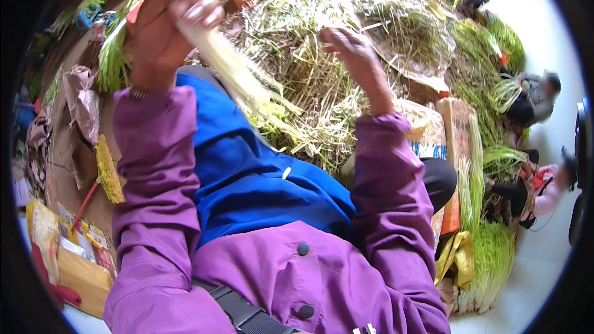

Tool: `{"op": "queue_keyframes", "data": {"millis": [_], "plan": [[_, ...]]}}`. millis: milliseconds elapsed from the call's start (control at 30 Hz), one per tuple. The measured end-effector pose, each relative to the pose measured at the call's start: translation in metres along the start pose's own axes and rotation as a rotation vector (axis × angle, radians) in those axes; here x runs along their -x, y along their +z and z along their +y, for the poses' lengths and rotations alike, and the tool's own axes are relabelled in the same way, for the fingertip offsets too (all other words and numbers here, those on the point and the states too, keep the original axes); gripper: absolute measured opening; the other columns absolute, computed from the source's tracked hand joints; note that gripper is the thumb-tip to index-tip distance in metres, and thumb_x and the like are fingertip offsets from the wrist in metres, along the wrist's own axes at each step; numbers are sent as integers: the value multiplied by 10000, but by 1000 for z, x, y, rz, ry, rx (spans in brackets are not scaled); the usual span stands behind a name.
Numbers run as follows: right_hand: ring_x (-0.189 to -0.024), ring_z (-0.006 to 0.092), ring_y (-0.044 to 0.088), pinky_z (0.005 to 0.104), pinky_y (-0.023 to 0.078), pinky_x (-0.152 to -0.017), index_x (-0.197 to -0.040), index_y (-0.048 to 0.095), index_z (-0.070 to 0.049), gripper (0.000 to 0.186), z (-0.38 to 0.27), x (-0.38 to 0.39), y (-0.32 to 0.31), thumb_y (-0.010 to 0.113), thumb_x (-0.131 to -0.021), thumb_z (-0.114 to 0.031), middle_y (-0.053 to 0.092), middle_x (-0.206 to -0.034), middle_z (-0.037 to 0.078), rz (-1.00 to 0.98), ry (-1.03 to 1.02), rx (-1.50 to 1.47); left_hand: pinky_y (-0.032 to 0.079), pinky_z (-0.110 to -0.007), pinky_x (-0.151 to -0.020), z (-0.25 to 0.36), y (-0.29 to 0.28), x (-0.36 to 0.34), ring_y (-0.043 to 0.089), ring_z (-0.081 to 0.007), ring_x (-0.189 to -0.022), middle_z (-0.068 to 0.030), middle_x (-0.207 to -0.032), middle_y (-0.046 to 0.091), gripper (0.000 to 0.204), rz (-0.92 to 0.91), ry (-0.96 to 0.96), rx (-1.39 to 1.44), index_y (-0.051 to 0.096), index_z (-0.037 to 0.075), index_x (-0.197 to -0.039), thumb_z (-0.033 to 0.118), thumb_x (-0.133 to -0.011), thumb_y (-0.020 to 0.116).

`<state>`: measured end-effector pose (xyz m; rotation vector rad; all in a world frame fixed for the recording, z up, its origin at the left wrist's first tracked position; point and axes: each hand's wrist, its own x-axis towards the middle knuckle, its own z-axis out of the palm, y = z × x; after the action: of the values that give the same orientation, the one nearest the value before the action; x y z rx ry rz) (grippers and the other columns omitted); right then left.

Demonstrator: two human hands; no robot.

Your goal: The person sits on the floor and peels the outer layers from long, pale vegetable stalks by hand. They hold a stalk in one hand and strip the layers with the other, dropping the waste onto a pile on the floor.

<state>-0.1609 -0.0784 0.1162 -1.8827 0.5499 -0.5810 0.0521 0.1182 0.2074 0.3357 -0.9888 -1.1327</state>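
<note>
My left hand (166, 32) is raised at the upper left, its fingers wrapped round a bundle of long pale stalks (226, 62). The stalks are whitish near the hand and turn to yellow-green leaves low down, slanting across my blue apron (247, 154). Motion blurs them, and their exact kind is unclear. Away to the right, my right hand (356, 52) hangs over the heap of leafy trimmings (309, 86), apart from the stalks. Its fingers are loosely bent and spread, with nothing visible in them.
Cardboard boxes (458, 130) stand beside my right knee. Bundles of green stalks (489, 266) lie at the lower right, and another bunch (113, 55) is at the upper left. A yellow brush (108, 170) lies on the left. Other people (538, 96) sit along the right.
</note>
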Motion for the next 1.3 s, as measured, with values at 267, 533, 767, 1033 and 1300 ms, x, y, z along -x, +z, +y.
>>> {"op": "queue_keyframes", "data": {"millis": [267,533,767,1033,1300], "plan": [[-964,297,597,402,469,-879,-1148,554,-24,525,272,47,65,471,-903,-480,602,-1070,197,-311,670,449,362,-206,-422,-129,-49,-13,334,-26,-385,65,-470,360,379,281,-406,53,452,-55,-1215,240,-979,424],[-955,223,617,389,470,-892,-1218,557,-58,402,347,92,-10,532,-911,-317,623,-1103,166,-196,1166,520,324,-203,-425,-182,-104,-15,305,-32,-392,64,-488,357,350,642,-496,-44,478,-60,-1146,239,-968,441],[-902,263,631,395,513,-826,-1134,588,-22,320,335,4,-20,443,-925,-216,639,-1045,187,34,820,330,313,-198,-417,-195,-110,-25,314,-29,-388,51,-492,388,348,759,-534,-165,476,-65,-1148,230,-966,453],[-892,338,624,411,487,-826,-1066,531,124,381,396,-1,-5,527,-879,-208,632,-960,246,-6,975,393,318,-193,-409,-206,-111,-33,313,-31,-378,39,-493,383,329,773,-582,-204,446,-67,-1155,207,-975,428],[-588,99,577,241,473,-508,-981,639,-30,225,379,26,-19,616,-871,-225,634,-761,23,141,895,-160,318,-192,-419,-210,-108,-31,326,-28,-390,39,-507,412,348,733,-634,-211,465,-57,-1152,230,-956,474]]}}
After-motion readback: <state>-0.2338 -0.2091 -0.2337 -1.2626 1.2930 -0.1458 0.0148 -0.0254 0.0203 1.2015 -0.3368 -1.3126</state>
